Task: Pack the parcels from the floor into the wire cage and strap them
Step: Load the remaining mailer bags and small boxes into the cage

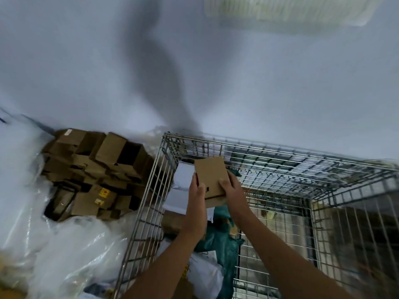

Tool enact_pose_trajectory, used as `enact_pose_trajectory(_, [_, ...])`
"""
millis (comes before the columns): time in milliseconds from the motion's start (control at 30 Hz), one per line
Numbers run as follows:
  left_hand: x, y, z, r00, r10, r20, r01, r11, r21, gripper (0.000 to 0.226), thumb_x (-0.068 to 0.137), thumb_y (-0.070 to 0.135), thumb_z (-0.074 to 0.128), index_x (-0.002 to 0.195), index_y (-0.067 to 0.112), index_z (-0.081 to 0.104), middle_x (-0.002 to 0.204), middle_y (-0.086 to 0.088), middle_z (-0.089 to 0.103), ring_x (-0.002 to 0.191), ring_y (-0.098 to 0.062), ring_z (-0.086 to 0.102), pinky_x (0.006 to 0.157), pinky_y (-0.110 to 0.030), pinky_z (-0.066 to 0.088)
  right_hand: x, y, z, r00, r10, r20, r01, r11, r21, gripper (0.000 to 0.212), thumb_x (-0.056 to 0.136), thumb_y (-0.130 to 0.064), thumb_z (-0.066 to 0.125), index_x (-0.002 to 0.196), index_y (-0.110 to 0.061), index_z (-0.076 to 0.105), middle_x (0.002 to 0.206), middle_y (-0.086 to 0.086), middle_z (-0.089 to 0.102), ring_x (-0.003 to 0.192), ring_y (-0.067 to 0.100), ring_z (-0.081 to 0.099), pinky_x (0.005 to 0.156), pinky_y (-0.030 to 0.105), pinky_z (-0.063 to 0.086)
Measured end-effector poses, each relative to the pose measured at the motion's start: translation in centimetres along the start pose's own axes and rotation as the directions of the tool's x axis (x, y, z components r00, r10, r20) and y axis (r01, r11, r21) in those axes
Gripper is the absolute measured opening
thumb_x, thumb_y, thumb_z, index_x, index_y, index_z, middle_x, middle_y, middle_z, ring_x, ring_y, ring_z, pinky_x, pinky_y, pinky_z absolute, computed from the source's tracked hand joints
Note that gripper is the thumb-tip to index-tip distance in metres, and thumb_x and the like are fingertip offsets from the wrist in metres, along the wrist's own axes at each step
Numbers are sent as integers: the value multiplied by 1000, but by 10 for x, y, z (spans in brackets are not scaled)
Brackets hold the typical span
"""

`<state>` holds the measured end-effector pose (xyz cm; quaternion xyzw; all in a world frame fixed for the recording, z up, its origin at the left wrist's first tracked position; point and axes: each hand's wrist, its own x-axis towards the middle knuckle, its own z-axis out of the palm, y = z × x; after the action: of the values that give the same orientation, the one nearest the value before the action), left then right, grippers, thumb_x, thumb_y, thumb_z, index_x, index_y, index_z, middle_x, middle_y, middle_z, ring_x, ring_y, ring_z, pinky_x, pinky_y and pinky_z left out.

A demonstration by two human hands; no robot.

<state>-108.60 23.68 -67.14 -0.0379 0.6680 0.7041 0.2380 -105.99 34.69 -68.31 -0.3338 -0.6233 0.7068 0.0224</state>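
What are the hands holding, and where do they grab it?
A small cardboard box, gripped by both hands: left hand on its left edge, right hand on its lower right corner.

A small flat brown cardboard parcel [211, 176], tilted, is gripped between the left hand [196, 198] and right hand [230, 186] above the open wire cage [280, 160]. Below the hands, white parcels [182, 186] and green parcels [218, 238] lie inside. Left of the hands, brown boxes [95, 173] are piled outside.
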Motion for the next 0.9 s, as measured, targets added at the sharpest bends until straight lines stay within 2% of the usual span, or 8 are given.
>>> enact_pose_trajectory(133, [16,-18,-20,998,-51,27,45,982,183,64,109,38,48,161,39,10,150,15,37,117,19,50,86,-3,46,13,21,9,996,-10,89,24,987,-162,52,95,-58,55,144,-50,40,125,-26,61,107,-4,63,85,20,53])
enact_pose_trajectory(200, [23,-21,-30,996,-93,8,88,968,236,71,108,38,51,164,36,7,146,18,34,118,8,50,84,-4,43,26,25,15,995,21,95,2,972,-233,60,97,-49,57,152,-44,36,135,-14,58,112,4,62,92,28,54])
enact_pose_trajectory(333, [37,-30,-43,989,-139,-54,148,963,226,58,107,36,52,156,43,22,142,25,39,112,16,50,89,-6,41,59,29,31,989,83,121,-42,951,-307,63,97,-18,55,157,-29,37,145,0,55,111,13,62,82,21,52])
enact_pose_trajectory(467, [60,-43,-48,967,-228,-116,238,968,76,38,108,20,50,142,37,47,132,6,63,112,-8,64,80,-19,50,95,31,50,990,71,120,-9,891,-453,59,100,-18,54,156,-21,39,151,7,50,126,24,55,96,30,48])
enact_pose_trajectory(600, [83,-51,-51,944,-307,-120,312,950,26,32,107,20,50,131,40,50,121,15,63,97,4,63,69,-12,48,128,31,63,987,27,156,70,807,-586,59,98,-15,56,155,-23,42,150,8,52,127,26,56,91,25,43])
enact_pose_trajectory(667, [93,-51,-55,932,-347,-106,353,934,49,38,106,26,50,143,35,47,135,10,61,118,-13,60,84,-24,49,137,28,69,984,1,176,113,762,-638,60,97,-14,57,155,-24,43,149,8,53,122,26,60,88,23,45])
enact_pose_trajectory(767, [111,-49,-59,903,-419,-96,429,894,131,61,108,33,44,164,25,24,167,-3,33,149,-28,38,118,-45,36,149,31,75,946,-164,279,322,571,-755,60,96,-4,56,154,-15,43,157,13,45,141,31,46,113,31,38])
enact_pose_trajectory(900, [113,-44,-64,959,-255,-124,281,916,288,61,109,44,37,165,23,24,169,-3,30,153,-24,32,125,-46,29,146,38,82,926,-242,290,358,311,-881,54,108,-30,41,158,-14,34,164,7,34,154,27,26,123,43,24])
